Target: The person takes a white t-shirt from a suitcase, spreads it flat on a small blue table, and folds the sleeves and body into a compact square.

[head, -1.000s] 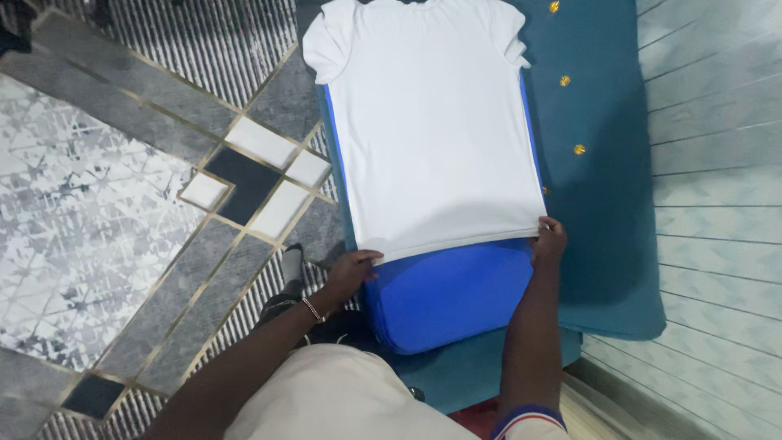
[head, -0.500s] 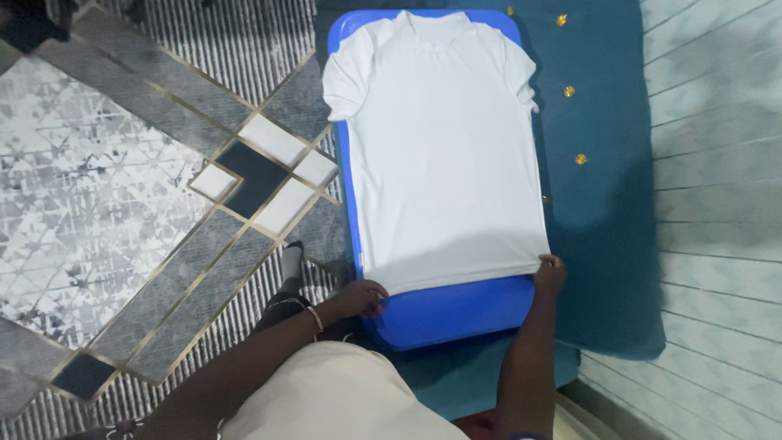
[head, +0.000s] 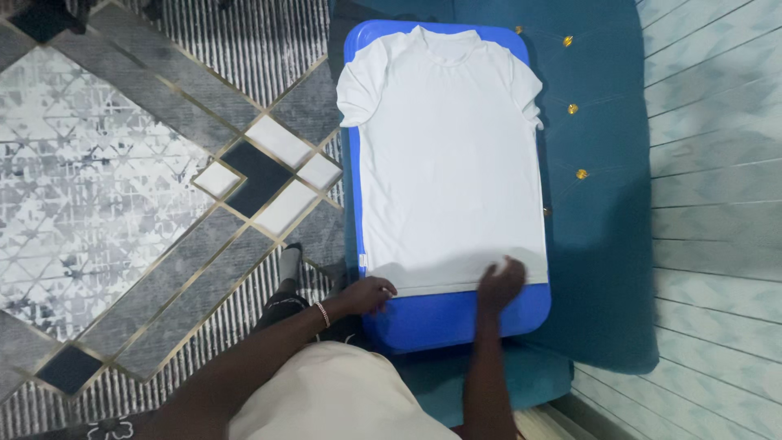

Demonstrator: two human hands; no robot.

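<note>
Across the left of the frame we see a patterned grey and white rug [head: 122, 204]; a teal cushioned seat [head: 603, 244] fills the right centre. On it lies a blue board [head: 444, 318], and spread flat over that a white T-shirt [head: 448, 163], collar toward the top of the frame. At the shirt's bottom hem, our left hand [head: 371, 293] pinches the lower left corner, fingers closed on the cloth. Our right hand [head: 501, 283] rests on the hem right of centre; we cannot tell whether it grips.
</note>
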